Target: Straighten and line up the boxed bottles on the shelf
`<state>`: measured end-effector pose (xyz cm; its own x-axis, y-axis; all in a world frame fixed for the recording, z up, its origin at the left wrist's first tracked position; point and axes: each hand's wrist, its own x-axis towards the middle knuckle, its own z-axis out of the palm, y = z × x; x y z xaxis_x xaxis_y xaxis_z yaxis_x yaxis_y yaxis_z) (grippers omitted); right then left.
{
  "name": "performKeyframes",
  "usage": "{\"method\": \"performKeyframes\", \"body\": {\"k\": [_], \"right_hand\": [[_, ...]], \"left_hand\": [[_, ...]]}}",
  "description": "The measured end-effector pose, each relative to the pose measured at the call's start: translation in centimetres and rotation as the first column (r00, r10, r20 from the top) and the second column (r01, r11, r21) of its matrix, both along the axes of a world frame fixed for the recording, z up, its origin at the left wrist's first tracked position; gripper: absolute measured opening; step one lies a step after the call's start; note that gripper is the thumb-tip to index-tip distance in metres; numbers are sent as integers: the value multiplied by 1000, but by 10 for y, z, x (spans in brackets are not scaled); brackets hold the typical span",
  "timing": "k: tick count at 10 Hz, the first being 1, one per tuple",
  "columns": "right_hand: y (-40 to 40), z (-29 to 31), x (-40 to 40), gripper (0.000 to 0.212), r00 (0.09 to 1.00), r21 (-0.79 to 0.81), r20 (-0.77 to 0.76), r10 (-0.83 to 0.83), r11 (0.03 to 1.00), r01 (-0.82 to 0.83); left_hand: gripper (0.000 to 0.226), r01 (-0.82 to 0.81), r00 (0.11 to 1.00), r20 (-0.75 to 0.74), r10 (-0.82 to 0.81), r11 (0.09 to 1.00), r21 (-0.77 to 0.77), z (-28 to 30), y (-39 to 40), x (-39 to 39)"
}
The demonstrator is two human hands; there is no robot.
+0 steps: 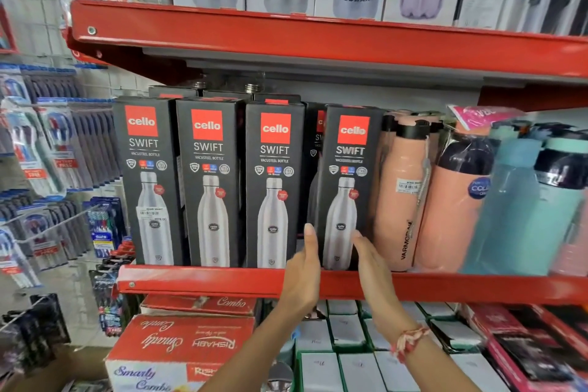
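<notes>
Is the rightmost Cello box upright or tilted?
Tilted. The rightmost box leans slightly, top to the right, unlike its three neighbours; both hands flank its base, left hand and right hand.

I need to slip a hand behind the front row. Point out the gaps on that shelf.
One gap: between the third Cello box and the fourth Cello box, beside the left hand. The other boxes and peach bottle are packed tight.

Bare forearms, no sleeves; red-and-white braided thread band [409, 340] on right wrist.
</notes>
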<state>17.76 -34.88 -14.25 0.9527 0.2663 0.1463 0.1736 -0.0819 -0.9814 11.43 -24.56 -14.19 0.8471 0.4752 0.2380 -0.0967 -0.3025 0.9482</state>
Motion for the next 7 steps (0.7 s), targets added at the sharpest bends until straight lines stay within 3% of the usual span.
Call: {"method": "performKeyframes", "body": {"k": [1, 3, 4, 5, 6, 7], "right_hand": [[7, 1, -11, 55, 999, 18, 26, 43, 999, -43], [6, 4, -20, 59, 1000, -27, 2, 19, 999, -19], [4, 10, -24, 62, 1000, -31, -26, 17, 999, -18], [4, 19, -35, 61, 1000, -39, 9, 6, 999, -6], [9, 44, -49, 55, 966, -17, 253, -54, 998, 61], [18, 101, -72, 56, 804, 56, 587, -90, 996, 70]], "left_hand": [[47, -40, 999, 20, 40, 999, 35, -5, 10, -11], [52, -37, 999, 21, 35, 992, 119, -7, 10, -21], [51, -38, 999, 34, 30, 958, 283, -1, 9, -26], [50, 39, 999, 3, -40, 978, 204, 12, 11, -35], [47, 46, 998, 31, -55, 971, 233, 45, 13, -54], [64, -170, 934, 354, 52, 936, 310, 95, 25, -76]]}}
